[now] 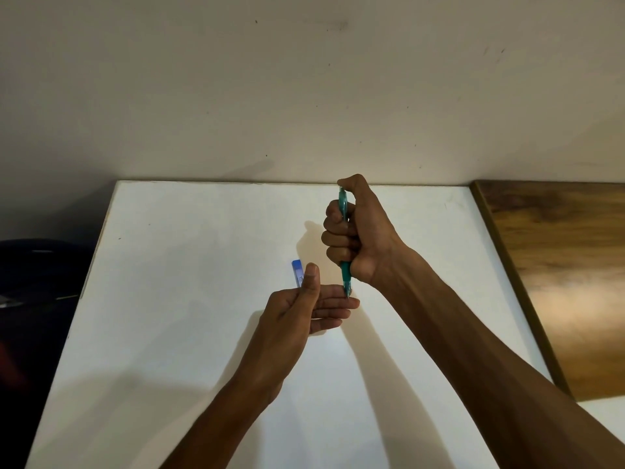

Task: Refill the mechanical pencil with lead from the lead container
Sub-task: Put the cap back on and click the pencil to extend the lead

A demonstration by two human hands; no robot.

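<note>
Upright, teal mechanical pencil (344, 211), fisted right hand (358, 235)

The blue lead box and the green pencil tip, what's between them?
In the head view, the left hand's raised thumb stands between the lead box and the pencil tip; the tip touches its fingers.

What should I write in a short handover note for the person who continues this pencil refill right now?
Right hand: fist grip on the green mechanical pencil, held upright, thumb on its top, tip down.
Left hand: open, palm up, holding nothing; the pencil tip meets its fingers.
Lead container: blue, lying on the white table, partly hidden behind the left thumb.
Done: cannot tell whether lead is already inside.
Left: check that lead comes out at the tip; if none, refill from the container.
</note>
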